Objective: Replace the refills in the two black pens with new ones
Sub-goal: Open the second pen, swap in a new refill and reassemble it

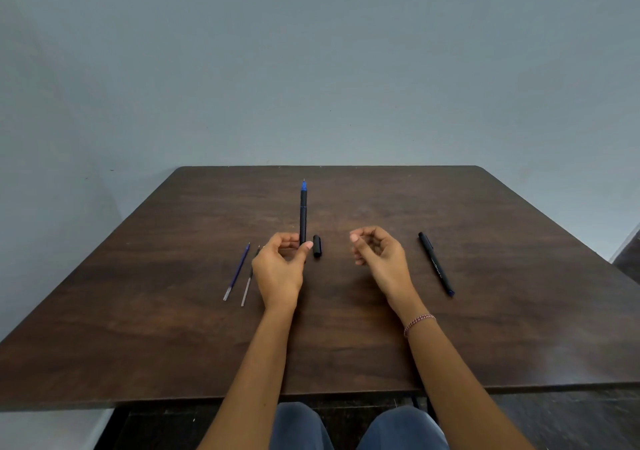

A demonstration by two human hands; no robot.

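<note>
A plain room; home or office, unclear. A dark wooden table point(485, 328) fills the lower frame, a flat grey-blue wall point(311, 51) the upper.

Bare left hand point(278, 269) pinched lower end of slim black blue-tipped pen point(303, 214), held upright. Bare right hand point(379, 255) raised apart, fingers loosely curled, empty.

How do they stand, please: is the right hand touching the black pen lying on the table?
Apart. The head view shows bare table between the right hand and the black pen lying beside it.
</note>
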